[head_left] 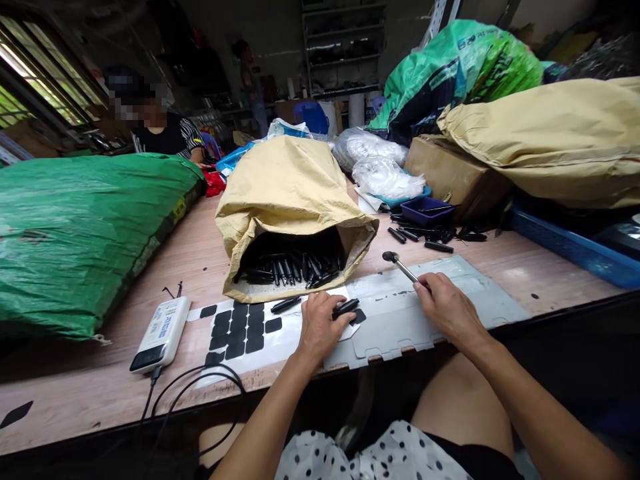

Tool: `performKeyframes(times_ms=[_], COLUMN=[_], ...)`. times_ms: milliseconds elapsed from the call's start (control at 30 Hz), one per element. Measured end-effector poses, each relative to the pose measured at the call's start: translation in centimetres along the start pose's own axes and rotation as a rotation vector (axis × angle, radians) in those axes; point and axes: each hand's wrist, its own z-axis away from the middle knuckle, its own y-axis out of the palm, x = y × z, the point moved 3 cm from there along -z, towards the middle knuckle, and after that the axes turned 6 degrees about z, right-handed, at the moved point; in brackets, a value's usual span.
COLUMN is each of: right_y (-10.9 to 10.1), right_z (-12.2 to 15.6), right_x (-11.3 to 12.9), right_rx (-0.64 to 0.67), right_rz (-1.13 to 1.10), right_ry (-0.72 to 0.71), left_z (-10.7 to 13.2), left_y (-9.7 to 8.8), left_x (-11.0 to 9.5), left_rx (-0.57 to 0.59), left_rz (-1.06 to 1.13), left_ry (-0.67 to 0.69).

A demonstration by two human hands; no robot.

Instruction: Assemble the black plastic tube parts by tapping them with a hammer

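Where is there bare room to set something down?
Bare wood shows between the green sack and the tan bag, and between the grey board and the blue tray, bar small dark specks. The board's right end, beyond the right hand, looks free. Crowded: around the left hand and sheet of black squares, and the purple basket with its scattered black tubes.
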Motion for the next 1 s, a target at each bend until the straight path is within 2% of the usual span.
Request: performKeyframes(times_ms=[133,233,333,467,633,800,1000], right_y=[-0.3,-0.2,0.0,0.2,0.4,0.2,1.0], right_z=[3.7,6.2,7.8,8.5,8.4,8.9,9.1], right_x=[2.0,4.1,5.7,6.8,6.9,7.9,8.3], right_rx=[0.02,0.044,0.007,-0.021,0.025,-0.004,0.054], right_rz=[-0.336,-0.425,-0.442,-0.381,-0.264,-0.322,-0.28], right_ry=[-0.142,-0.232,-0.33,-0.372,-0.362,-0.388,-0.395], left_z=[0.5,0.5,0.2,0.1,0.1,0.2,0.4], left_y=[-0.5,-0.7,-0.6,-0.3,-0.2,-0.4,-0.5], left_x=[0.9,1.2,1.5,1.8,1.9,1.6,1.5], left_rx=[-0.027,-0.014,0.003,0.002,-0.001,0.003,0.003], left_rz=[0.05,0.078,0.118,0.134,0.122,0.118,0.112], left_ry=[-0.006,-0.035,-0.073,-0.083,-0.081,-0.071,-0.07])
